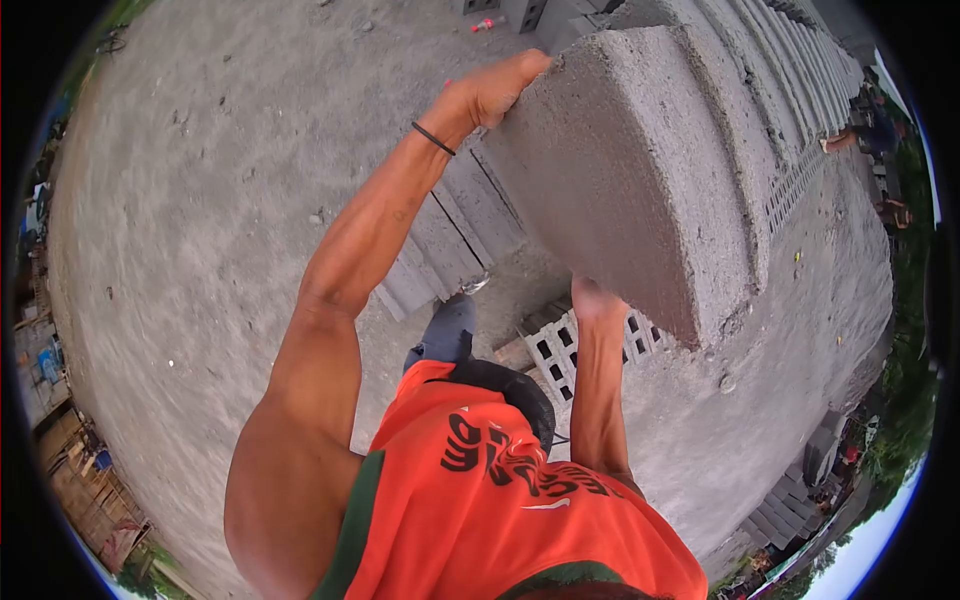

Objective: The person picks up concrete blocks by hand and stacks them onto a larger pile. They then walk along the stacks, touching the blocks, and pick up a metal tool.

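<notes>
A large grey concrete block point(600, 170) with a ridged edge fills the upper middle of the head view, tilted close in front of me. My left hand point(505, 88) grips its upper left edge; the fingertips are partly out of sight. At the lower edge, my right hand point(597, 300) is closed against the block, its fingers hidden behind or under it. Below the block, flat grooved concrete pieces point(437, 255) lie by my leg. A hollow block with square holes point(555, 350) shows beside my right forearm.
A long row of stacked concrete blocks point(765, 70) runs to the upper right. Another person point(872, 133) is beside its far end. More blocks point(522, 14) and a small red object point(487, 24) are at the top. Further blocks point(785, 515) lie lower right.
</notes>
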`<state>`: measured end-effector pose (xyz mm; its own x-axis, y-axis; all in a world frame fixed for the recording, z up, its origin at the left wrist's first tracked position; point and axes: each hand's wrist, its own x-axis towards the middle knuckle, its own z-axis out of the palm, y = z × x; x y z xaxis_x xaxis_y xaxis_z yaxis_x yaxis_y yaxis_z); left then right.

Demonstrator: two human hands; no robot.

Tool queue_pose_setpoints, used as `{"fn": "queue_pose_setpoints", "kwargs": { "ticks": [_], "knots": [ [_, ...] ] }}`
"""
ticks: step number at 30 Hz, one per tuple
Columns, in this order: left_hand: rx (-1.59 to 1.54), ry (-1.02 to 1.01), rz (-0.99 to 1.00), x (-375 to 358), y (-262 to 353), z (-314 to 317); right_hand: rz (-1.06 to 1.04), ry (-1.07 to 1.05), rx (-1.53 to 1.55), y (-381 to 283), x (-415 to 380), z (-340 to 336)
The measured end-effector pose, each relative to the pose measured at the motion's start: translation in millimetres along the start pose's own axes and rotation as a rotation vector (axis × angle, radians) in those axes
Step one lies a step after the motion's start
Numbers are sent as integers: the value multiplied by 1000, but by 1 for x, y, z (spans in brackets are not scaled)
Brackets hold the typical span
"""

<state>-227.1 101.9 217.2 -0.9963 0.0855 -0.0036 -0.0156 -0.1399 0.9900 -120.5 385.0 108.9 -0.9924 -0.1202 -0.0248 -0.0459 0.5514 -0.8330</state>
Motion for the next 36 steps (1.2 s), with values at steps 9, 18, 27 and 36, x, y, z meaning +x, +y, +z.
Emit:
{"fn": "queue_pose_setpoints", "kwargs": {
  "ticks": [9, 18, 27, 36],
  "knots": [
    [-128, -16, -176, 22, -10, -30, 404, 77, 1197, -36, 30, 16],
    [-96, 28, -200, 25, -36, -38, -28, -104, -236, 7, 18, 6],
    [-108, 278, 178, 20, -56, -61, 581, -32, 736, 44, -20, -15],
    [458, 578, 630, -56, 109, 39, 1494, 396, 280, 306, -397, -80]
  ]
}}
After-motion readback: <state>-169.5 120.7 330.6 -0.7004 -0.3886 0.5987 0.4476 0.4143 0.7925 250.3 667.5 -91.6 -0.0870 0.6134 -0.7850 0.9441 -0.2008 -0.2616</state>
